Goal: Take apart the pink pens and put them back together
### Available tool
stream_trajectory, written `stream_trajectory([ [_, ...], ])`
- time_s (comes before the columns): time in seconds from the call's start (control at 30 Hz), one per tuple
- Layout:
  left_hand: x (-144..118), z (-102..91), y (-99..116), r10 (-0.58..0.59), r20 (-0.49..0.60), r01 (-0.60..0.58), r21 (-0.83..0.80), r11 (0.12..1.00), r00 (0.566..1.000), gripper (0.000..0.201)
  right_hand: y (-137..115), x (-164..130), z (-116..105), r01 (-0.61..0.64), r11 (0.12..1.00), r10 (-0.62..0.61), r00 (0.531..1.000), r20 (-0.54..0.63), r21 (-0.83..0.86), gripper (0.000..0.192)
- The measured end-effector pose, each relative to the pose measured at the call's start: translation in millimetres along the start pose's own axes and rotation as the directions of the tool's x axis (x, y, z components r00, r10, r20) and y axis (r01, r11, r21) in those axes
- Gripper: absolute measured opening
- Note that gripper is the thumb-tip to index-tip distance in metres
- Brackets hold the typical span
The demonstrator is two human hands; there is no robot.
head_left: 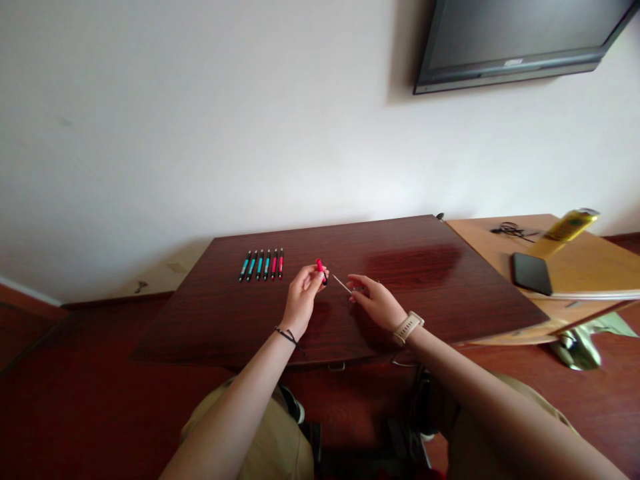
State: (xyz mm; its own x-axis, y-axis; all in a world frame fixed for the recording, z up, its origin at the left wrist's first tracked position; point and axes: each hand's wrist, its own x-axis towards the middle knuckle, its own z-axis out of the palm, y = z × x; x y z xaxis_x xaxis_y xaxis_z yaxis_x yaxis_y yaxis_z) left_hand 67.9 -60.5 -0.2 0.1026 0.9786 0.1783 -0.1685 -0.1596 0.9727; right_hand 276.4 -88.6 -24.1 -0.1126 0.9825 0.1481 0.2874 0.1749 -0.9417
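My left hand (303,291) is closed around a red and black pen barrel (321,266), which stands tilted above the desk. Between the fingers of my right hand (373,297) is a thin, pale pen refill (341,284), its tip pointing toward the barrel with a small gap between them. To the left, several pens (261,265) lie side by side in a neat row, some blue and black, others red and black. All of this is over the dark wooden desk (350,235).
On the right, a lighter wooden cabinet (480,247) adjoins the desk. It carries a black phone (531,273), a dark cable (513,231) and a yellow can (571,225). A television (515,47) hangs on the wall above. Crumpled greenish wrapping (580,347) lies low at the right.
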Motion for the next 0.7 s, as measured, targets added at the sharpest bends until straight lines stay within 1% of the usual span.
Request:
stream_trajectory([
  [0.1,-0.5,1.0,-0.6,-0.013,-0.008,0.013,-0.033,0.999,1.0,0.035,-1.9,2.7,-1.1,-0.079,0.97,0.073,0.997,0.035,0.23,0.045],
  [0.2,-2.2,2.8,0.7,-0.051,-0.014,0.05,-0.079,0.996,0.999,0.033,-6.5,3.1,-3.2,-0.083,0.944,0.087,0.996,0.001,0.319,0.044],
  [0.3,-3.5,3.6,3.1,-0.109,0.04,0.115,-0.216,0.97,0.993,0.03,-10.2,2.5,-4.9,-0.028,0.932,0.05,0.997,-0.051,0.362,0.038],
  [0.4,-3.0,2.6,4.3,-0.175,0.125,0.21,-0.383,0.9,0.977,0.028,-10.5,2.2,-5.3,0.02,0.923,0.014,0.996,-0.087,0.384,0.035],
  [0.47,-1.9,1.7,4.3,-0.207,0.147,0.252,-0.466,0.848,0.967,0.026,-10.3,1.9,-5.0,0.025,0.92,0.013,0.995,-0.095,0.392,0.035],
  [0.57,-0.5,1.3,4.2,-0.23,0.154,0.277,-0.54,0.795,0.961,0.022,-13.0,0.4,-4.2,0.022,0.922,0.014,0.996,-0.089,0.386,0.033],
  [0.7,-0.9,3.5,6.8,-0.24,0.171,0.295,-0.568,0.769,0.956,0.019,-20.9,-2.9,-3.5,0.039,0.935,-0.014,0.997,-0.071,0.352,0.03],
])
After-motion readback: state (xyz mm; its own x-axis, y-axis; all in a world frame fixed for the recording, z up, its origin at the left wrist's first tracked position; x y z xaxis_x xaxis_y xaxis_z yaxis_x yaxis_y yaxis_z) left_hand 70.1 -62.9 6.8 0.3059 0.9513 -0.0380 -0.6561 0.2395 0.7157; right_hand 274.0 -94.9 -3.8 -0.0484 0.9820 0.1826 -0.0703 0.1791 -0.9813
